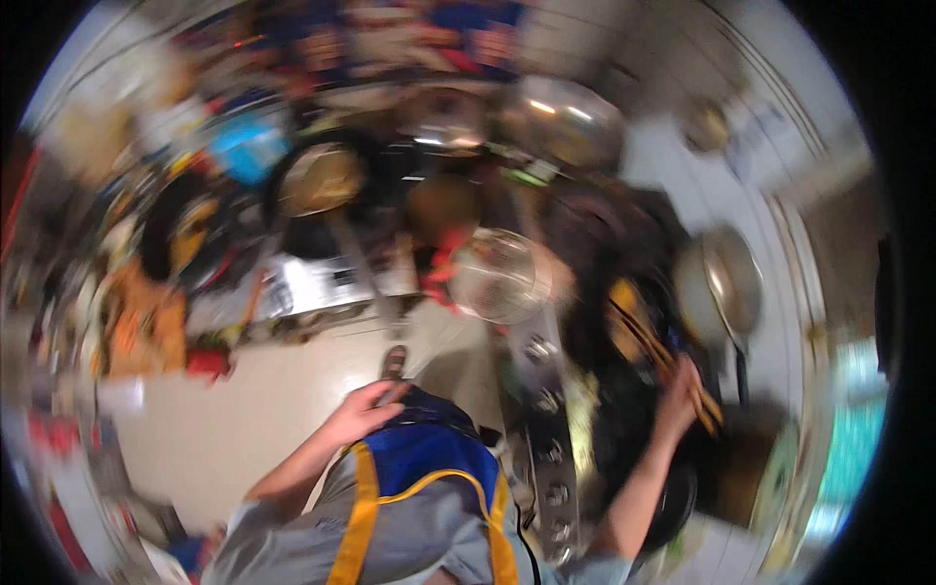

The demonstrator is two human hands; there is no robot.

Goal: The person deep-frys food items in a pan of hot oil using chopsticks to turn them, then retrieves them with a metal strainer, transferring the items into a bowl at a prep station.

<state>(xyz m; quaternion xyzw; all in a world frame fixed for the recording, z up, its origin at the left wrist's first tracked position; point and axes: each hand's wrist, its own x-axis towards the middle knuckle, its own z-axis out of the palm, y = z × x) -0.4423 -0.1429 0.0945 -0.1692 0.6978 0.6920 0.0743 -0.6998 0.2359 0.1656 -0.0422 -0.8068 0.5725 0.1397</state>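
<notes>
My right hand (680, 398) grips a pair of long wooden chopsticks (708, 411). Their far ends reach into a dark pan (662, 307) on the stove at my right, over yellow-brown food (625, 322). My left hand (369, 409) is at the front of my blue apron (431, 446) with yellow trim. Its fingers are bent and blurred, so whether anything is in them is unclear. Along the stove's front panel (541, 439) runs a row of knobs. A round wire-mesh strainer or glass lid (501, 274) lies at the stove's far corner.
A frying pan (720, 285) hangs or leans against the tiled wall at right. Ahead are a large metal lid or bowl (567, 121), a pan with a pale round inside (322, 179) and a blue bowl (250, 146). An orange-brown board (146, 322) is at left. Tiled floor (219, 431) lies below.
</notes>
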